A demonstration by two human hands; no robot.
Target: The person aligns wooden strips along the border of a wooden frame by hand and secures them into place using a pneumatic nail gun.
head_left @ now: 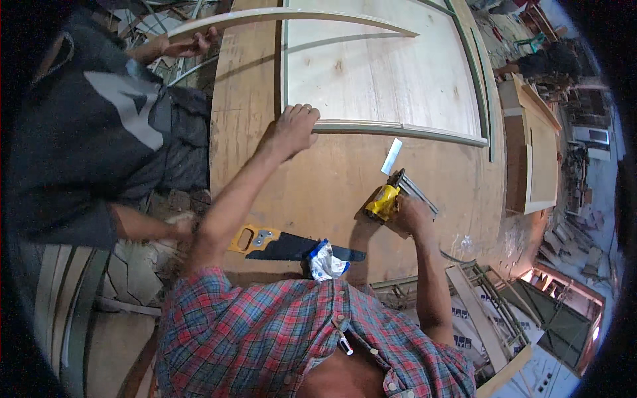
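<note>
— What's on the tabletop (318,192)?

— A big plywood sheet, and on it a pale wooden door panel (378,73) framed with grey-green moulding. The lower moulding strip (398,130) runs along the panel's near edge.

— Where are the hands?

— The left hand (292,129) presses down on the left end of that strip, fingers curled over it. The right hand (413,215) is clenched around a yellow nail gun (390,198), which rests on the plywood just below the strip, nose toward it. A co-worker's hand (189,45) holds a curved moulding (292,16) at the far corner.

— How should the nailing go?

— I'd judge: keep the strip pinned flat against the panel edge, set the gun's nose square on it, well clear of the holding fingers.

— Anything smaller?

— A hand saw (285,244) with a yellow handle lies near the edge, a crumpled blue-white packet (326,261) on its blade, and a white strip (391,156) lies beside the gun.
</note>
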